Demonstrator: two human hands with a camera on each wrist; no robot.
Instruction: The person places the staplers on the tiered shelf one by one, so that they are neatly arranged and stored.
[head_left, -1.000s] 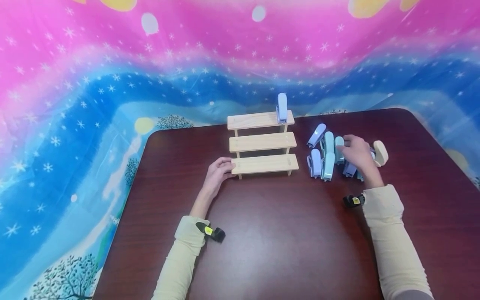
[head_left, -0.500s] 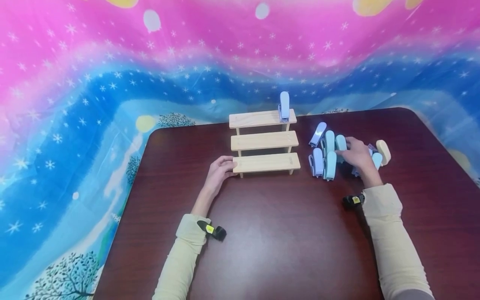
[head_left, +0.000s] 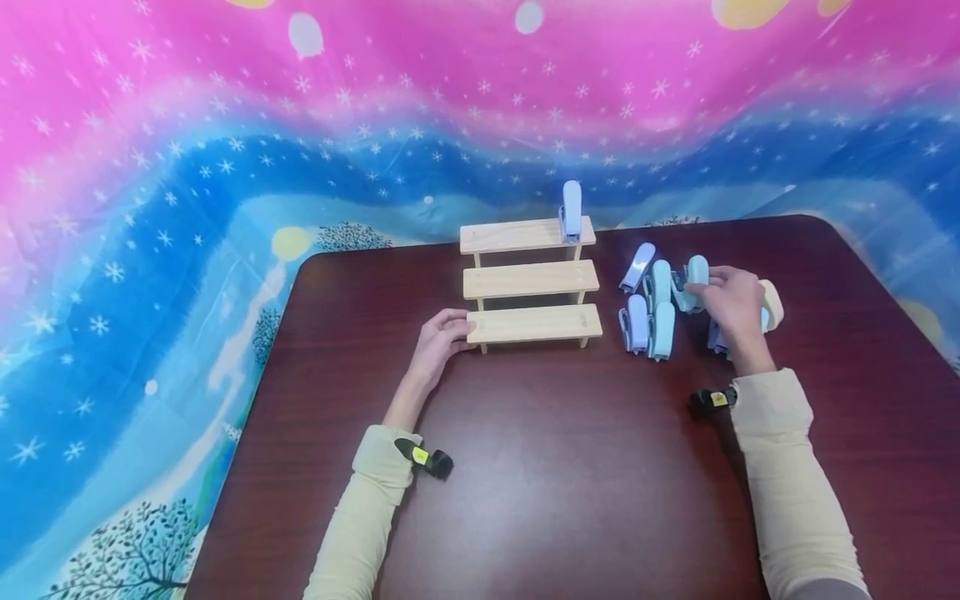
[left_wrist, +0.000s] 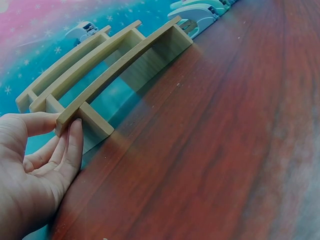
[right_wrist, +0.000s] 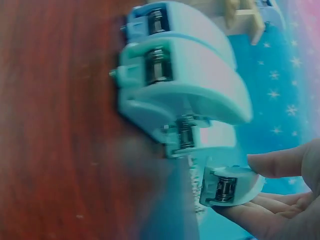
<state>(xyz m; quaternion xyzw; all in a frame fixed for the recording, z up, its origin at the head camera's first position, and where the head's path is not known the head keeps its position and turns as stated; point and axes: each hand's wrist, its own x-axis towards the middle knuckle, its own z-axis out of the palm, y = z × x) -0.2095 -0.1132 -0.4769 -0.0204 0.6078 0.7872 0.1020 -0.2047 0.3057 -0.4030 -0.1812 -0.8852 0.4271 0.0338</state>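
Observation:
My left hand (head_left: 437, 343) pinches the left end of the lowest board of a three-step wooden stand (head_left: 534, 325); in the left wrist view the thumb lies on top and fingers underneath. A lavender stapler (head_left: 572, 210) stands at the right end of the top step. On the right, my right hand (head_left: 735, 307) holds a mint green stapler (head_left: 698, 275) between thumb and fingers, seen also in the right wrist view. Just left of it stand two mint staplers (head_left: 662, 332) and a lavender stapler (head_left: 637, 323), with another lavender stapler (head_left: 638, 267) behind them, tilted.
Partly hidden behind my right hand are a cream stapler (head_left: 772, 305) and a lavender stapler (head_left: 716, 337). Everything stands on a dark reddish-brown table (head_left: 555, 467). A pink and blue patterned cloth (head_left: 420, 167) hangs behind the table.
My right hand has drawn the mint stapler slightly right and up, apart from the group, and it now tilts. The left hand keeps its hold on the stand.

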